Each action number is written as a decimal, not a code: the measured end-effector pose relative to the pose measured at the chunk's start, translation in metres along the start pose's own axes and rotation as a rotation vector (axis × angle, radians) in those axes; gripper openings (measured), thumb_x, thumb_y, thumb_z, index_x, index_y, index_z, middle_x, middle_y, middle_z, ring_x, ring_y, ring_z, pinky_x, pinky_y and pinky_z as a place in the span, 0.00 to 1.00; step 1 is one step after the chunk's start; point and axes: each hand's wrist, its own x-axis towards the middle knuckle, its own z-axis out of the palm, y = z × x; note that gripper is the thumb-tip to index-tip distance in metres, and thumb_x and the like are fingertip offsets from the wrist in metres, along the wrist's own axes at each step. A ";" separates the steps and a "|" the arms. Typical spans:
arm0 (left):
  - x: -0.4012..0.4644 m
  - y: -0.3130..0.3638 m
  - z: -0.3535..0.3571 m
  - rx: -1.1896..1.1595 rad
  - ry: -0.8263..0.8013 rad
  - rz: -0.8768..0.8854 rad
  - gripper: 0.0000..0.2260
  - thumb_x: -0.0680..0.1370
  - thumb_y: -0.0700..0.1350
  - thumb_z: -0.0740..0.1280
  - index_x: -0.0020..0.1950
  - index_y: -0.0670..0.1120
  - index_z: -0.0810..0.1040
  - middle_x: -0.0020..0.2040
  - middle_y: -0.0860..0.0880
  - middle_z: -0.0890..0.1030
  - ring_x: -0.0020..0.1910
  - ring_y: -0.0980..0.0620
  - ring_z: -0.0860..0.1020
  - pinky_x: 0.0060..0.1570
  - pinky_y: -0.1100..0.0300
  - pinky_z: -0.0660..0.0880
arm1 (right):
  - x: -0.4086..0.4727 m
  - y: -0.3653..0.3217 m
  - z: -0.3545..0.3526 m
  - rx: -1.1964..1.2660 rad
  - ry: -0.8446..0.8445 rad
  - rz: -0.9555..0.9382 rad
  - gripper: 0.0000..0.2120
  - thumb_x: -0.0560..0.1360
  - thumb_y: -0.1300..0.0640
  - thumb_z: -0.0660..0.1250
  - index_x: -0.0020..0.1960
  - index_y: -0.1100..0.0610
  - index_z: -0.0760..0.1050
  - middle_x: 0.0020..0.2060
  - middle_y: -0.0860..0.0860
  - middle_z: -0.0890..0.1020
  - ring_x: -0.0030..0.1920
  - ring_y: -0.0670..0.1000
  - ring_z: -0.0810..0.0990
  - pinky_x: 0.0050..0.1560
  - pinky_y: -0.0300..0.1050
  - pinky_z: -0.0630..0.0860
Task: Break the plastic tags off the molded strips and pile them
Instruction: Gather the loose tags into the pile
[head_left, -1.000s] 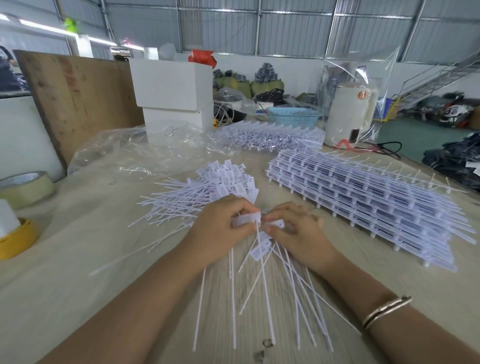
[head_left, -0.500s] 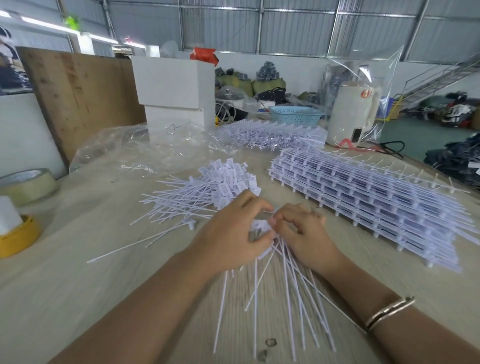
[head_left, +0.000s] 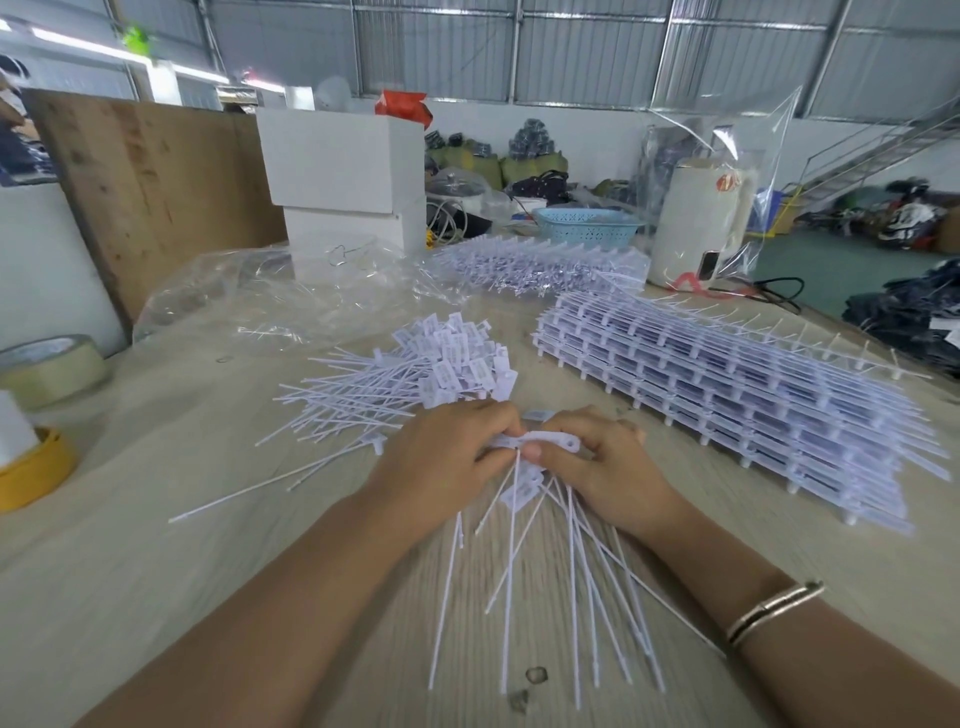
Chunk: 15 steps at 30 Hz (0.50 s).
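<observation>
Both hands meet over the pale wood-grain surface (head_left: 156, 571), just in front of the loose pile of white plastic tags with long thin tails (head_left: 415, 374). The left hand (head_left: 441, 462) curls its fingers around one end of a white molded plastic strip (head_left: 545, 441), and the right hand (head_left: 602, 462) pinches the other end between thumb and fingers, so each hand is gripping that strip. Its thin white tails fan out from under the hands toward the viewer, lying on the surface. A metal bangle (head_left: 774, 608) sits on the right wrist.

To the right of the pile lies a tall stack of unbroken white molded strips (head_left: 727, 395). Behind the pile is a crumpled clear plastic bag (head_left: 291, 296), and beyond that a white rectangular box (head_left: 343, 156). A second heap of strips (head_left: 540, 265) rests behind the stack, in front of a light blue plastic basket (head_left: 587, 223). Far left of the pile sit a beige tape roll (head_left: 47, 364) and a yellow roll (head_left: 31, 473)
</observation>
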 end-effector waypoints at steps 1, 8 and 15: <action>0.000 0.000 0.001 -0.030 -0.002 -0.015 0.03 0.75 0.46 0.68 0.49 0.50 0.79 0.37 0.57 0.76 0.35 0.55 0.73 0.35 0.58 0.69 | 0.000 0.002 0.000 -0.016 0.023 0.010 0.08 0.73 0.54 0.69 0.36 0.44 0.78 0.29 0.53 0.78 0.32 0.46 0.73 0.45 0.57 0.68; 0.004 -0.004 0.002 -0.366 -0.011 -0.156 0.02 0.73 0.45 0.72 0.44 0.49 0.82 0.37 0.53 0.82 0.37 0.55 0.79 0.40 0.59 0.74 | -0.003 -0.001 0.003 -0.239 0.111 0.010 0.06 0.71 0.40 0.63 0.35 0.35 0.75 0.31 0.41 0.79 0.44 0.41 0.74 0.49 0.49 0.55; 0.006 -0.001 0.001 -0.517 -0.036 -0.227 0.02 0.73 0.44 0.73 0.43 0.50 0.81 0.40 0.46 0.83 0.41 0.45 0.81 0.45 0.52 0.76 | -0.004 -0.003 0.002 -0.190 0.152 -0.049 0.08 0.73 0.47 0.64 0.36 0.38 0.76 0.33 0.49 0.80 0.41 0.45 0.74 0.53 0.55 0.62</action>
